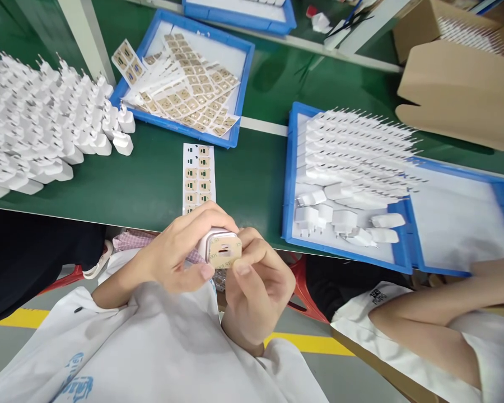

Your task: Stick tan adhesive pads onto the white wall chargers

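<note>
A worker's left hand (180, 246) is closed around a white adapter (203, 245) just off the near edge of a green surface (243, 184), its end faced with a tan label (218, 254). The thumb and fingers of the right hand (258, 280) are drawn narrow at the label's lower right corner, at 4 o'clock; whether they grip or merely press it cannot be told. Fingers hide part of the printing. Just past 11 o'clock from the adapter, a label sheet (199, 168) lies with its near end hidden by the left hand; beyond it, a blue tray (246, 84) holds overlapping sheets. Massed white plugs (46, 129) at 10 o'clock run out of frame. At 2 o'clock, an adapter tray (291, 168) carries upright rows and loose pieces, and a cardboard box (457, 84) sits beyond, partly cropped. At 3 o'clock, a co-worker's forearm (437, 299) ends in a blur, cut off at the edge.
</note>
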Tool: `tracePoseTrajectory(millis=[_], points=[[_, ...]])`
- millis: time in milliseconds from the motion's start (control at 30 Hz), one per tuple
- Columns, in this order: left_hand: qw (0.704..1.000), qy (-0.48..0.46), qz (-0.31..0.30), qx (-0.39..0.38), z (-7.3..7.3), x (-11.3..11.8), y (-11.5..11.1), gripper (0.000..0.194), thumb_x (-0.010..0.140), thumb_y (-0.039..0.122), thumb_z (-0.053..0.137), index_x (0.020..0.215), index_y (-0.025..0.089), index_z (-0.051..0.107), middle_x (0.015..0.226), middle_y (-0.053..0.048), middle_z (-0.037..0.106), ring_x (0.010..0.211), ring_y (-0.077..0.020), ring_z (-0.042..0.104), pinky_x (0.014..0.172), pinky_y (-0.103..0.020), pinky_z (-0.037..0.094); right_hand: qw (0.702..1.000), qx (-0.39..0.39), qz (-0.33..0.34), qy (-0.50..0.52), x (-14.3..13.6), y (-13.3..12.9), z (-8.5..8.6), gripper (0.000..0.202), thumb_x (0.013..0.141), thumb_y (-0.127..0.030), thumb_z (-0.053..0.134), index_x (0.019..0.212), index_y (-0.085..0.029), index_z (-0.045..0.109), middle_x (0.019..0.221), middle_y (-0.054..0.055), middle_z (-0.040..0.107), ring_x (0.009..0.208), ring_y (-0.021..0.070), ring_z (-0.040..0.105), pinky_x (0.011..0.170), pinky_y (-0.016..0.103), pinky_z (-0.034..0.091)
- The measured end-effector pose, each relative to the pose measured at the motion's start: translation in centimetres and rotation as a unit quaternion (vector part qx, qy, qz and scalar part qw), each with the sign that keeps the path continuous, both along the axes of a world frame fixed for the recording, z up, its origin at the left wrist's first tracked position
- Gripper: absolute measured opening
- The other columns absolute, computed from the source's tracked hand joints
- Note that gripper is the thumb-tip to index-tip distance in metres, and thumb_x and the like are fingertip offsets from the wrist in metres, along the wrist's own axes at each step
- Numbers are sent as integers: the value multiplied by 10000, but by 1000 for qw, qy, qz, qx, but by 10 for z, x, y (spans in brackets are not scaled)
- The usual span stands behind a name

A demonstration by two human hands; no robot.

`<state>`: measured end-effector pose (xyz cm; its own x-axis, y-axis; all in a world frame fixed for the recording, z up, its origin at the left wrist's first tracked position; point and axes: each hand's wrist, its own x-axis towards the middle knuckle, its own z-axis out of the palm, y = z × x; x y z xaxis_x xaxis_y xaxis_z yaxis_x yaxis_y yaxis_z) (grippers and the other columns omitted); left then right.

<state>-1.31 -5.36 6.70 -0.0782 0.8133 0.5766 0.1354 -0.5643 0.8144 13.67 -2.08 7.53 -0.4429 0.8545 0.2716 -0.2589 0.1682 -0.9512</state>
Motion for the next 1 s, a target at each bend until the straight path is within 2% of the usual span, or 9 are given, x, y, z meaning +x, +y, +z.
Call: tracePoseTrajectory(millis=[267, 467, 567, 633, 700, 767, 900, 1000], points=[[1000, -16, -4, -7, -1, 0, 1, 409, 1058, 566, 445, 1158, 200, 598, 999, -59, 610, 875, -197, 581, 767, -336, 503, 1000, 10, -9, 4, -2, 1, -1, 259, 965, -244, 632, 723, -229, 541, 710, -18, 473, 662, 152, 501, 601, 313, 390], [997, -75, 9, -20, -6, 5, 3, 423, 1061, 588, 421, 1100, 211, 610, 946, -46, 603, 838, -187, 566, 744, -326, 502, 995, 47, -33, 75, -14, 2, -1, 236, 964, -241, 589, 734, -233, 538, 651, -28, 464, 597, 148, 473, 569, 318, 389], [996, -89, 17, -13, -11, 9, 4, 409, 1069, 579, 409, 1121, 216, 590, 940, -44, 605, 819, -177, 566, 720, -312, 500, 990, 67, -72, 106, -22, 6, -2, 224, 976, -244, 556, 753, -241, 535, 629, -32, 457, 562, 153, 465, 539, 319, 370], [995, -97, 15, -10, -14, 11, 5, 384, 1075, 561, 414, 1171, 222, 568, 949, -42, 616, 802, -167, 570, 694, -297, 499, 980, 103, -117, 121, -25, 10, -4, 204, 978, -248, 555, 774, -246, 537, 633, -30, 501, 549, 156, 480, 531, 324, 365], [996, -90, 12, 8, -15, 13, 7, 357, 1089, 522, 404, 1186, 220, 567, 960, -46, 633, 817, -164, 589, 708, -296, 513, 969, 144, -155, 124, -27, 13, -6, 186, 966, -254, 573, 784, -246, 536, 634, -29, 537, 530, 155, 483, 529, 329, 366], [996, -78, 14, 38, -15, 15, 10, 350, 1108, 466, 374, 1140, 205, 604, 959, -58, 655, 860, -174, 616, 751, -310, 533, 965, 163, -164, 123, -27, 15, -8, 193, 956, -262, 578, 773, -247, 519, 617, -33, 529, 508, 151, 466, 518, 329, 361], [993, -91, 31, 74, -15, 16, 14, 344, 1111, 389, 374, 1070, 197, 656, 921, -67, 682, 874, -193, 643, 744, -330, 544, 976, 107, -152, 115, -21, 13, -6, 234, 969, -302, 563, 758, -259, 469, 620, -31, 455, 517, 159, 452, 472, 306, 321], [991, -104, 37, 76, -17, 17, 14, 279, 1062, 445, 505, 1079, 203, 645, 905, -58, 676, 814, -183, 627, 704, -320, 530, 982, 82, -137, 99, -16, 10, -3, 272, 971, -331, 583, 749, -263, 441, 627, -28, 424, 514, 161, 447, 446, 292, 308]])
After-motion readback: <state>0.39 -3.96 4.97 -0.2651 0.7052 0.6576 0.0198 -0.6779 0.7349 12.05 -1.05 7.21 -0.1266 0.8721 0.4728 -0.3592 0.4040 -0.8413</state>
